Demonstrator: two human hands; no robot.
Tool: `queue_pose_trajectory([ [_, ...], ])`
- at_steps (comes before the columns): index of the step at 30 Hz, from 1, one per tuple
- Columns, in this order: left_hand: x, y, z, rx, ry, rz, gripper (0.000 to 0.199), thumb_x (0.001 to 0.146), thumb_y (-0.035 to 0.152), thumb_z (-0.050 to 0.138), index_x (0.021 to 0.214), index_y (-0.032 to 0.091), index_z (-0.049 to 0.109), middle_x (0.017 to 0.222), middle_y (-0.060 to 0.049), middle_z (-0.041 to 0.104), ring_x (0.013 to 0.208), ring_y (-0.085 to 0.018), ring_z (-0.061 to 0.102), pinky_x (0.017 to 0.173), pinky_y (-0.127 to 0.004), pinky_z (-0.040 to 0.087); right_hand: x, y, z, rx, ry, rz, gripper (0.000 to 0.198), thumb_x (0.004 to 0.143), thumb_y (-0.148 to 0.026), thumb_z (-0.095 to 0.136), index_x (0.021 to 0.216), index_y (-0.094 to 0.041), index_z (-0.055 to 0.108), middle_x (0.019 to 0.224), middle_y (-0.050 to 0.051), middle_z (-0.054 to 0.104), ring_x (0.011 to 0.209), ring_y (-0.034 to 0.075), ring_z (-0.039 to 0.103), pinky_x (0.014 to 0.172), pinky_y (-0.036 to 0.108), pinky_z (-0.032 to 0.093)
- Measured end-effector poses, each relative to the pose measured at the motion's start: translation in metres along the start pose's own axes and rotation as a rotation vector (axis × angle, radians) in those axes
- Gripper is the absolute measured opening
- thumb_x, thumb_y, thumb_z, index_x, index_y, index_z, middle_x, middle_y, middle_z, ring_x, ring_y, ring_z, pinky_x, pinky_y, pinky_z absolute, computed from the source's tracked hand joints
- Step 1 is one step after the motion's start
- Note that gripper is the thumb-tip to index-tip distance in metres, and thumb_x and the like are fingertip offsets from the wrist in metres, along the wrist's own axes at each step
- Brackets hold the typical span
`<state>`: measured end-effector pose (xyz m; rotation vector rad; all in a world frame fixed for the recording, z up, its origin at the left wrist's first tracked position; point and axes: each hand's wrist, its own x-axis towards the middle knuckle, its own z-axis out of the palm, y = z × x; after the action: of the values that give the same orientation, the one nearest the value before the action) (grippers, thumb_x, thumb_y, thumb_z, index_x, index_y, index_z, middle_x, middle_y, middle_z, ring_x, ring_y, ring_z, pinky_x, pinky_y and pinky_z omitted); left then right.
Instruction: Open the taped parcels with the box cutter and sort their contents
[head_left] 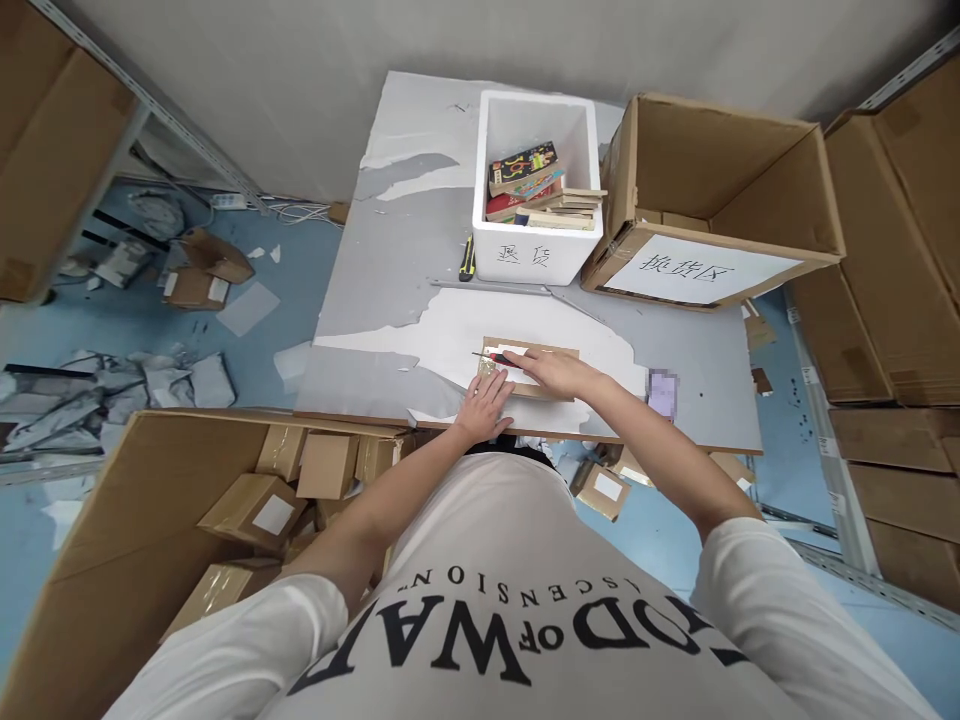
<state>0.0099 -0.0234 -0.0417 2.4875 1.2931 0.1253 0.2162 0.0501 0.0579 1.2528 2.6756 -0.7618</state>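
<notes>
The person at the grey, scuffed surface (352,270) leans over a small flat brown cardboard box (549,391) lying near the front edge, on a patch of torn white covering (457,312). The right hand (553,372) has its grip closed around a slim red-and-black cutting tool (498,358), held just over the top of the box, its thin tip pointing off to the person's left. The left hand (484,404) lies open, fingers a little spread, its fingertips on the box's left end, where shiny tape catches the light; that grip isn't closed around anything I can make out.

Behind the work, a white foam bin (540,254) with black handwriting holds a jumble of books (529,185). A yellow-and-black utility knife (467,259) lies just beside it, on the left, and a big open brown carton (731,232) with a handwritten white sheet stands on its right. Over by the right forearm sits a purple item (662,393), too blurred to name. Down on the person's left, a large cardboard container (142,500) is loaded with taped brown parcels (328,466).
</notes>
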Motion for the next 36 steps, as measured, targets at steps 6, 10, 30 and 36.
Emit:
queue_pose_trajectory([
  [6, -0.001, 0.000, 0.003, -0.012, 0.013, -0.008, 0.077, 0.080, 0.048, 0.056, 0.147, 0.017, 0.034, 0.157, -0.014, 0.026, 0.146, -0.031, 0.021, 0.119, -0.048, 0.006, -0.002, 0.004, 0.004, -0.192, -0.125, 0.028, 0.061, 0.093, -0.015, 0.038, 0.150, -0.036, 0.028, 0.120, 0.009, 0.061, 0.082, 0.020, 0.067, 0.075, 0.030, 0.042],
  [10, -0.002, -0.001, 0.003, 0.004, 0.016, 0.007, 0.079, 0.079, 0.047, 0.057, 0.148, 0.017, 0.033, 0.157, -0.013, 0.025, 0.145, -0.031, 0.023, 0.119, -0.047, 0.007, -0.003, -0.006, -0.002, -0.270, -0.180, 0.056, 0.065, 0.091, -0.010, 0.036, 0.151, -0.035, 0.026, 0.122, 0.011, 0.060, 0.084, 0.021, 0.068, 0.075, 0.030, 0.043],
  [30, 0.003, 0.004, 0.005, 0.010, -0.011, -0.068, 0.072, 0.083, 0.049, 0.055, 0.145, 0.019, 0.037, 0.154, -0.013, 0.033, 0.142, -0.031, 0.028, 0.116, -0.048, 0.012, -0.131, 0.061, -0.024, -0.346, -0.343, 0.334, 0.087, 0.077, 0.003, 0.037, 0.149, -0.045, 0.022, 0.110, 0.006, 0.062, 0.068, 0.016, 0.062, 0.057, 0.026, 0.035],
  [36, 0.002, 0.008, -0.003, 0.016, 0.005, -0.072, 0.071, 0.082, 0.050, 0.057, 0.143, 0.018, 0.040, 0.152, -0.015, 0.035, 0.141, -0.032, 0.029, 0.115, -0.048, 0.013, -0.146, 0.063, -0.017, -0.242, -0.193, 0.337, 0.076, 0.082, -0.003, 0.037, 0.146, -0.043, 0.033, 0.106, 0.007, 0.064, 0.064, 0.016, 0.060, 0.056, 0.026, 0.037],
])
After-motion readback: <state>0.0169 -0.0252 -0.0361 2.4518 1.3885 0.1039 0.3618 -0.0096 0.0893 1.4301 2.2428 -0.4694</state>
